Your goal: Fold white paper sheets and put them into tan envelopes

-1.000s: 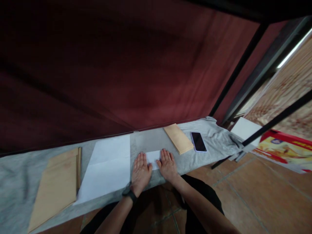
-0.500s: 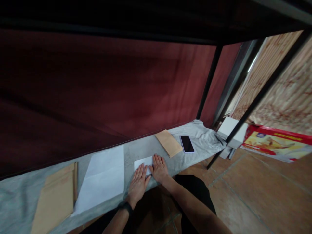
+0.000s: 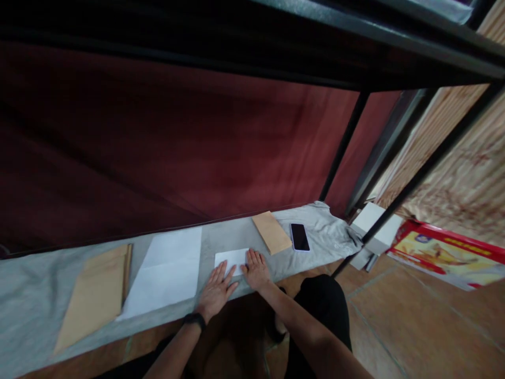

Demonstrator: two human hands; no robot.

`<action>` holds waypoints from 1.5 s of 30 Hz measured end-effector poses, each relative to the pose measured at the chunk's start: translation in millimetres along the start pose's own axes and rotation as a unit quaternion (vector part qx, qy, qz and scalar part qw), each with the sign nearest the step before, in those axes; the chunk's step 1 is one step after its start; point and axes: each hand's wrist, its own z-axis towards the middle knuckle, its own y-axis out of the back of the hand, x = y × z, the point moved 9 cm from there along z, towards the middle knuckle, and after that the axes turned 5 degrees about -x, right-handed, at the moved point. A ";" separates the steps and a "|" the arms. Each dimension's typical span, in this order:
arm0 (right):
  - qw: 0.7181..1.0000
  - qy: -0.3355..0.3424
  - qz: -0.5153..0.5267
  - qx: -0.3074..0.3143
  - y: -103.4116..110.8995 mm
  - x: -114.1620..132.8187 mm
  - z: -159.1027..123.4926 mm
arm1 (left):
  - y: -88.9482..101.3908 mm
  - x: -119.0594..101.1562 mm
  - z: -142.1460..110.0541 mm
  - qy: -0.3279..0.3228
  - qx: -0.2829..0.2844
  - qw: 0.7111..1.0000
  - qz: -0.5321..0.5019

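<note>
A small folded piece of white paper point(image 3: 232, 256) lies on the grey cloth between my hands. My left hand point(image 3: 215, 291), a dark band at its wrist, rests flat over the paper's near left side with fingers spread. Flat on the paper's right edge is my right hand point(image 3: 256, 269), its fingers stretched out and thumb pointing inward. To the left lies a large white sheet point(image 3: 169, 268) with a crease across it. A folded brown paper envelope point(image 3: 272, 232) sits just beyond my right hand, and a phone point(image 3: 300, 237) with a dark screen is right of it.
At the far left, brown kraft envelopes point(image 3: 94, 289) lie stacked on the cloth-covered shelf point(image 3: 27, 295). A dark red curtain point(image 3: 197, 147) hangs behind. Black metal posts point(image 3: 347, 142) stand at the right, near a white box point(image 3: 376, 223) and a red-and-yellow carton point(image 3: 450, 252) on the tiled floor.
My left hand has shifted from the paper's left edge down toward its near side, uncovering more of it. My right hand stays at the right edge. The camera view has shifted.
</note>
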 end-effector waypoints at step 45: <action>0.988 0.146 0.001 -0.049 -13.8 4.3 5.9 | -5.2 11.0 13.0 0.115 -0.061 0.990 0.052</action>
